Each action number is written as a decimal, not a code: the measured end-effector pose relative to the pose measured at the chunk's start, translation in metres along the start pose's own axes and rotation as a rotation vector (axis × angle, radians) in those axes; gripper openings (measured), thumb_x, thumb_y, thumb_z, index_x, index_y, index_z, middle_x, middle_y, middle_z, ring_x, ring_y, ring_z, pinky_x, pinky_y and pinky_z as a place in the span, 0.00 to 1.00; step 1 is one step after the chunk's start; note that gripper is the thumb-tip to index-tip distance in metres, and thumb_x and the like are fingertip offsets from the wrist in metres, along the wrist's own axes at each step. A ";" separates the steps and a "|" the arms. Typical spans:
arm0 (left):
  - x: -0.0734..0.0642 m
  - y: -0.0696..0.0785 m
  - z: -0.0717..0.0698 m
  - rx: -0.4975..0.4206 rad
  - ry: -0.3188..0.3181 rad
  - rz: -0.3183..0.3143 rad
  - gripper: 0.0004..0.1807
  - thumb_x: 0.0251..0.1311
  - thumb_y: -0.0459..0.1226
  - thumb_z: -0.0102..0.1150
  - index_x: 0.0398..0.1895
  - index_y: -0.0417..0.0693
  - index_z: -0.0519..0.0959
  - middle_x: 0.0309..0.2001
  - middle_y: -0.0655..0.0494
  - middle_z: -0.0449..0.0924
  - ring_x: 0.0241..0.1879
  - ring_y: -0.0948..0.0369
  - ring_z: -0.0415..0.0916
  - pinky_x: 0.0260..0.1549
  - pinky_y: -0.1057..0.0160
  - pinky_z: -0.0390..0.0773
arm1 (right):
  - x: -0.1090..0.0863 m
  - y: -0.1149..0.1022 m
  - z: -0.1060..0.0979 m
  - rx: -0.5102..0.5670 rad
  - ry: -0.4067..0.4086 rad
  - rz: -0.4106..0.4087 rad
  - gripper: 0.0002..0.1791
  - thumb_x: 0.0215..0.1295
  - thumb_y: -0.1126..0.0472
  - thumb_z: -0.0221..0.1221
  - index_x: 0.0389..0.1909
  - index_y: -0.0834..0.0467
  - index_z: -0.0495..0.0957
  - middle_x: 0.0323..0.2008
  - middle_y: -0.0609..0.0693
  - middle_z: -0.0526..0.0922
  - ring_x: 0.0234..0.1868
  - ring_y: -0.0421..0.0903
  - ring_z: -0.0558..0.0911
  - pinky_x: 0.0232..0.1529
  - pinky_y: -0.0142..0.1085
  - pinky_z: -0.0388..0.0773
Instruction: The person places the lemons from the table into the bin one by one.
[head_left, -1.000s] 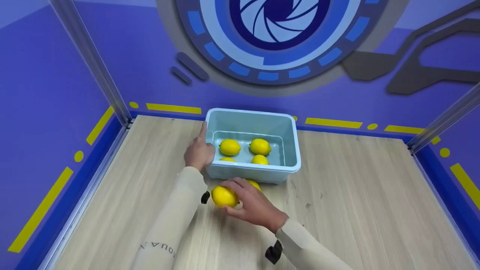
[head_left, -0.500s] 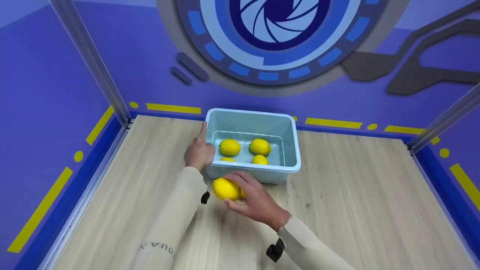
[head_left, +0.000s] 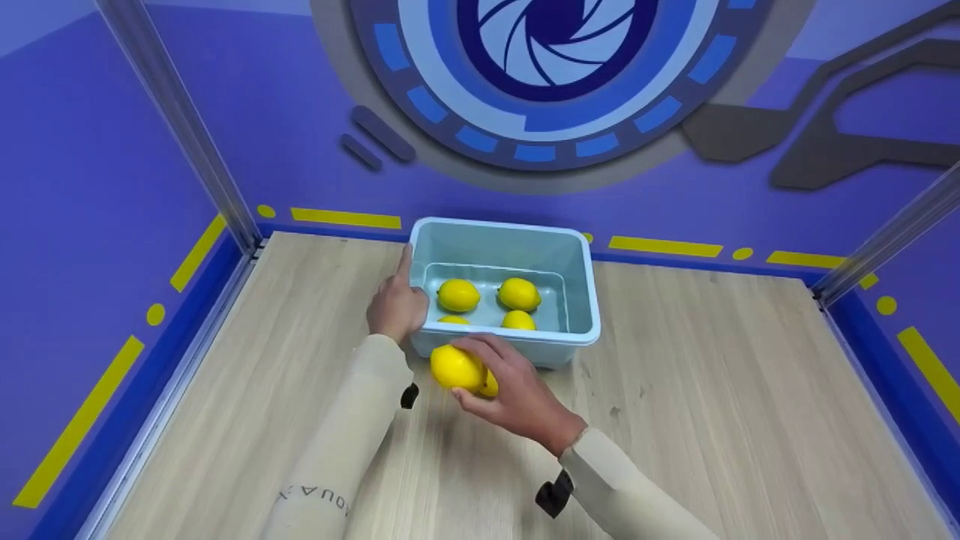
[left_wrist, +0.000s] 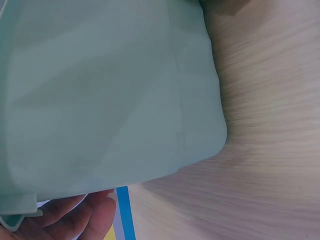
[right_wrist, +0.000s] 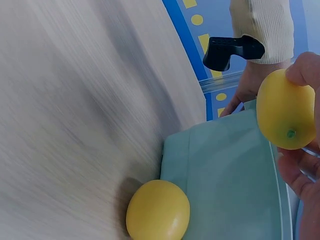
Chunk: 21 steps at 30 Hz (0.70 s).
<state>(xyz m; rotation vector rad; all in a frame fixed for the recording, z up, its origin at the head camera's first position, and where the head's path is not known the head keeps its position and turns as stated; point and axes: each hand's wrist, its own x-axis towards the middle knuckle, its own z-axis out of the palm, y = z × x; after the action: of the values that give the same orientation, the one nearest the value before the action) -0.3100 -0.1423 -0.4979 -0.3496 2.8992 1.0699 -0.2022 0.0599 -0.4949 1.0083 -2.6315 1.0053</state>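
My right hand holds a yellow lemon between thumb and fingers, in front of the bin. In the right wrist view this lemon is raised beside the bin's rim, its green stem end showing. A second lemon lies on the table against the bin's front wall, mostly hidden by my right hand in the head view. My left hand grips the left rim of the pale blue-green plastic bin, index finger along its side. Its fingers show under the rim in the left wrist view.
Several lemons lie inside the bin, among them one at the back left and one at the back right. The bin stands on a wooden table close to the blue back wall. Side walls flank the table.
My right hand has lifted the lemon up and slightly toward the bin, uncovering a little of the lemon behind it differently. The left hand and the bin stay in place.
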 end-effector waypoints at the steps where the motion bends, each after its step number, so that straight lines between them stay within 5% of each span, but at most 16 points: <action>1: 0.000 0.000 0.000 -0.001 -0.001 0.000 0.41 0.66 0.37 0.42 0.78 0.69 0.38 0.58 0.43 0.74 0.49 0.49 0.74 0.59 0.47 0.72 | 0.000 0.000 0.000 -0.003 0.004 -0.004 0.29 0.60 0.47 0.63 0.63 0.45 0.69 0.60 0.43 0.73 0.57 0.40 0.74 0.61 0.36 0.75; 21: -0.001 0.000 0.000 -0.018 -0.001 -0.009 0.40 0.65 0.38 0.41 0.78 0.68 0.41 0.62 0.43 0.71 0.54 0.47 0.71 0.61 0.46 0.69 | 0.005 0.007 -0.011 0.010 0.054 -0.010 0.28 0.60 0.48 0.64 0.62 0.46 0.70 0.59 0.42 0.73 0.57 0.40 0.73 0.61 0.37 0.75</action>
<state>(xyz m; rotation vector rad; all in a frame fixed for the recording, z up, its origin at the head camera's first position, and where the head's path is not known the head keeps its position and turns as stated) -0.3091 -0.1419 -0.4980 -0.3615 2.8858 1.0958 -0.2112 0.0680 -0.4882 0.9818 -2.5780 1.0301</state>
